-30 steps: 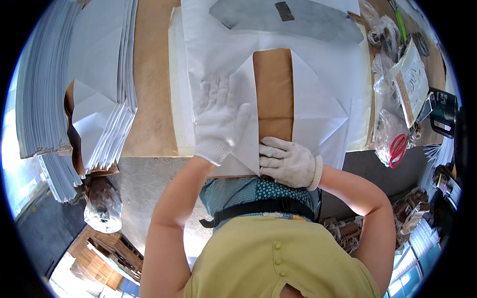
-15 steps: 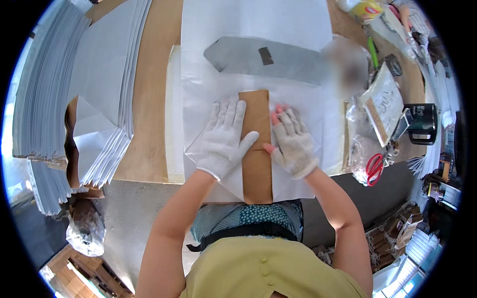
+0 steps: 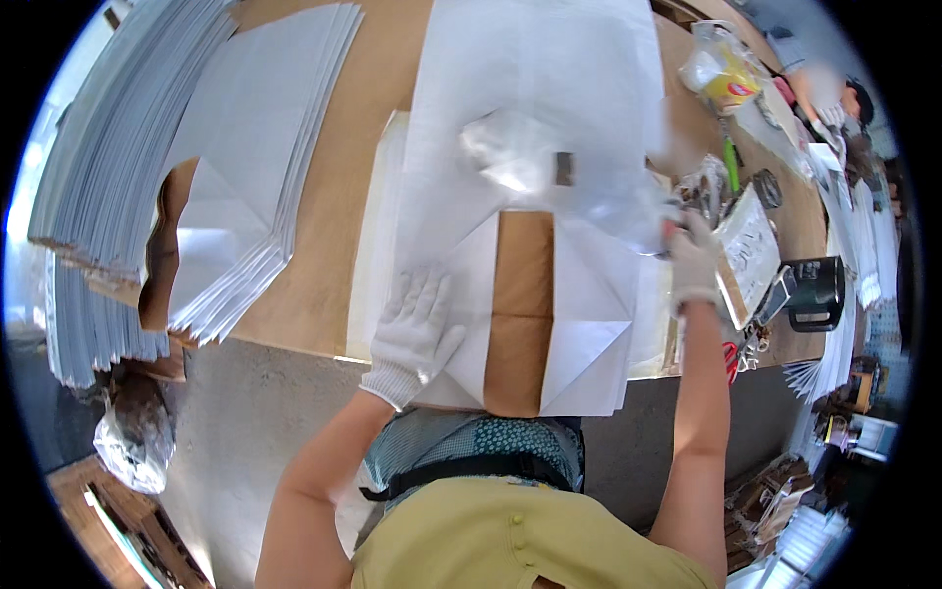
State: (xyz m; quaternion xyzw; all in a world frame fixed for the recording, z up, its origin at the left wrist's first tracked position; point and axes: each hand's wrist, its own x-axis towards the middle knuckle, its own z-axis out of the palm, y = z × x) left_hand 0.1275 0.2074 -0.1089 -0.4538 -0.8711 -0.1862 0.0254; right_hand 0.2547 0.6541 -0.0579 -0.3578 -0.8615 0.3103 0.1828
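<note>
My left hand (image 3: 417, 329), in a white knit glove, lies flat with fingers stretched on a white paper bag (image 3: 589, 294). The bag's near end is folded out with pointed flaps, and a brown strip (image 3: 522, 314) runs down its middle. My right hand (image 3: 694, 255), gloved with bare reddish fingertips, is blurred at the bag's right side. Its fingers appear closed on the right end of a translucent plastic sheet (image 3: 510, 152). This sheet carries a small dark patch (image 3: 564, 169), shines with glare and lies over the bag beyond the folded end.
Tall stacks of white paper bags (image 3: 128, 147) stand at the left of the table (image 3: 324, 245). On the right are a dark mug (image 3: 816, 293), red-handled scissors (image 3: 730, 361), a written-on pad (image 3: 754, 250) and a yellow package (image 3: 731, 83). Another person's gloved hand (image 3: 832, 116) shows far right.
My right hand has left the brown strip and swung right to the plastic sheet's end; the sheet now looks bent and shiny. My left hand has slid back from the strip. The view has shifted.
</note>
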